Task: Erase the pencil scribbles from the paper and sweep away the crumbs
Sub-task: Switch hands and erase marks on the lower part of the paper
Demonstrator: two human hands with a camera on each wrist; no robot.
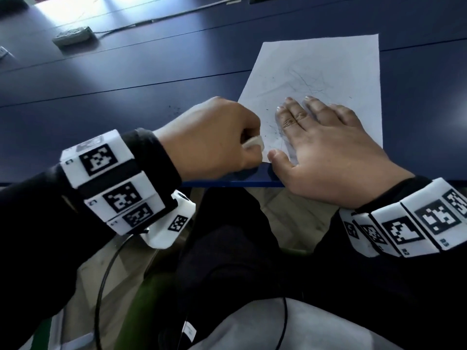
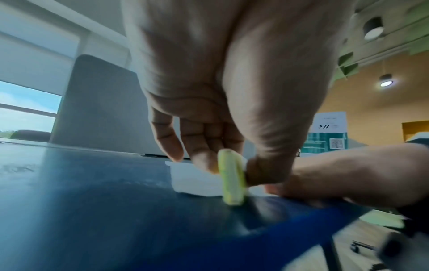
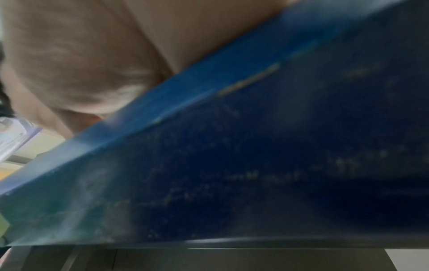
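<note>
Pinching a small pale eraser (image 1: 254, 143) between thumb and curled fingers, the left hand (image 1: 209, 137) sits at the near-left corner of the paper (image 1: 328, 69), with the eraser's lower end down at the table (image 1: 126, 79) right by the sheet's edge. From the left wrist view the eraser (image 2: 232, 177) stands nearly upright and looks yellowish-green along its side. Fingers straight and spread, the right hand (image 1: 328, 147) lies flat on the lower part of the paper, its thumb at the sheet's near edge. Faint pencil scribbles (image 1: 305, 82) cross the middle of the sheet beyond the fingertips, and dark crumbs (image 1: 274, 132) speckle the paper between the 2 hands; a few more lie on the blue table left of the sheet. Far back on the left rests a grey device (image 1: 72, 36) with a cable
</note>
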